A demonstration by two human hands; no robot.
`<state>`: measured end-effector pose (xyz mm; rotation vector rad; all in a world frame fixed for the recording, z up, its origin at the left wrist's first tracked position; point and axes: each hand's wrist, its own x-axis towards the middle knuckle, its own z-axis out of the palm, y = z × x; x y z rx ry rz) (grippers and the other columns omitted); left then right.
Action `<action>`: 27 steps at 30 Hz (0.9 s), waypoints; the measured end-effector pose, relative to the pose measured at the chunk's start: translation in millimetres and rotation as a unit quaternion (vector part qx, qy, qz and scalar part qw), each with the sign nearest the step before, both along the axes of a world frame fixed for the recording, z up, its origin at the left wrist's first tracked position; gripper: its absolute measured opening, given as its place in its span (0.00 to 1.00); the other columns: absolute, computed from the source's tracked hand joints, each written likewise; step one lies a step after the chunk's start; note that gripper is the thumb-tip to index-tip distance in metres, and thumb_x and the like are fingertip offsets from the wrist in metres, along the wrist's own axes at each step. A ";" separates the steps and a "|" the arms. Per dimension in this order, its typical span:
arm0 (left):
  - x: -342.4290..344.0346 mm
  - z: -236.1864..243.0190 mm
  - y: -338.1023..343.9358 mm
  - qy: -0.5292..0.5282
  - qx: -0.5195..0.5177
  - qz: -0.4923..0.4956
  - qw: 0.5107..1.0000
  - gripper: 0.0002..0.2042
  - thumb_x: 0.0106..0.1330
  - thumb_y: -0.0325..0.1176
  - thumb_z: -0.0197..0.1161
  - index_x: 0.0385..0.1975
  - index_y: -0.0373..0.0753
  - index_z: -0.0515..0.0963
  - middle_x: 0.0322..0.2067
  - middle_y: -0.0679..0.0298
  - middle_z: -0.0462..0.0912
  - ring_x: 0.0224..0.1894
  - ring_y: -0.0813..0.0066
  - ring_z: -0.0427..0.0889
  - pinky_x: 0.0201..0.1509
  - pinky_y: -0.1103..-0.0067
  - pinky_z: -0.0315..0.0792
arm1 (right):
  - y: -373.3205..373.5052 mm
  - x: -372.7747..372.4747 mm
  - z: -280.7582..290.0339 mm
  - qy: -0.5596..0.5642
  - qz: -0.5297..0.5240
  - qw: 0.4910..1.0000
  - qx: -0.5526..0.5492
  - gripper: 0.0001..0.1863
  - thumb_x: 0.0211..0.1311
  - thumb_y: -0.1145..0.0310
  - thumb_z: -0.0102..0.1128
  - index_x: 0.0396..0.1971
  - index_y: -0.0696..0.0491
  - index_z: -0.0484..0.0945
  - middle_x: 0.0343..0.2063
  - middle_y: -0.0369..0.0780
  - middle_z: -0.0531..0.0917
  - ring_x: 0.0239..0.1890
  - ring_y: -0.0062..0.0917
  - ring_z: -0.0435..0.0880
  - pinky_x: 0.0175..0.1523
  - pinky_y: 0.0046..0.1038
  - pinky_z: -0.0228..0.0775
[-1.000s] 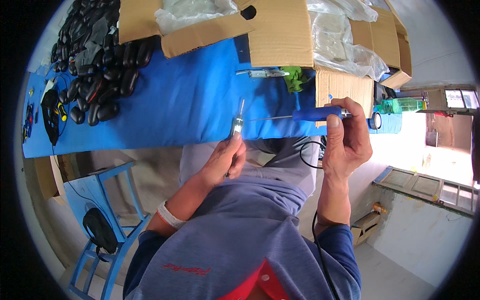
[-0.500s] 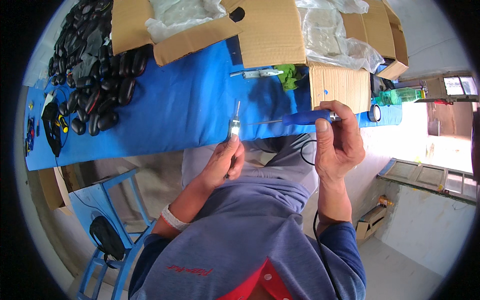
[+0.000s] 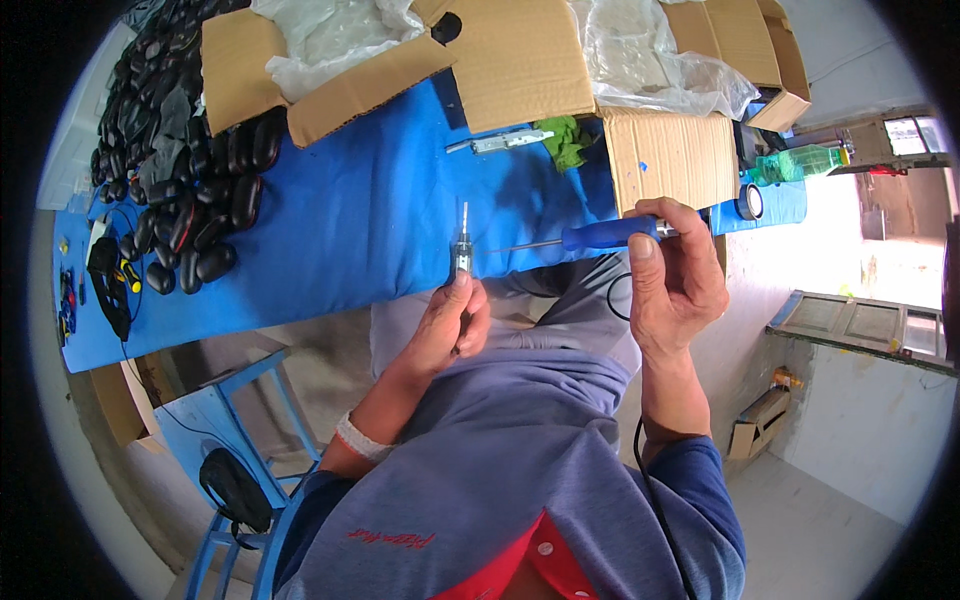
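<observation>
Left hand (image 3: 447,330) fingers grip a small slim metal part (image 3: 462,250) upright above the blue worktop (image 3: 350,220); right hand (image 3: 675,275) fingers close around a blue-handled screwdriver (image 3: 600,236), tip pointing at the part

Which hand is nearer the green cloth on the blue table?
Right. The right hand, holding the blue-handled screwdriver, sits just below the green cloth; the left hand is lower and farther left.
</observation>
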<state>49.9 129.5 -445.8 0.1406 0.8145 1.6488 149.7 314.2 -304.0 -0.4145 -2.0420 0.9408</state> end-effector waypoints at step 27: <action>17.4 9.4 1.5 0.041 -0.033 0.017 0.998 0.23 0.74 0.57 0.40 0.25 0.44 0.61 0.13 0.69 0.63 0.11 0.84 0.58 0.13 0.84 0.56 | -7.4 18.2 1.6 0.026 -0.012 1.000 0.012 0.16 0.55 0.81 0.65 0.44 0.66 0.76 0.38 0.48 0.83 0.39 0.29 0.82 0.45 0.23 0.73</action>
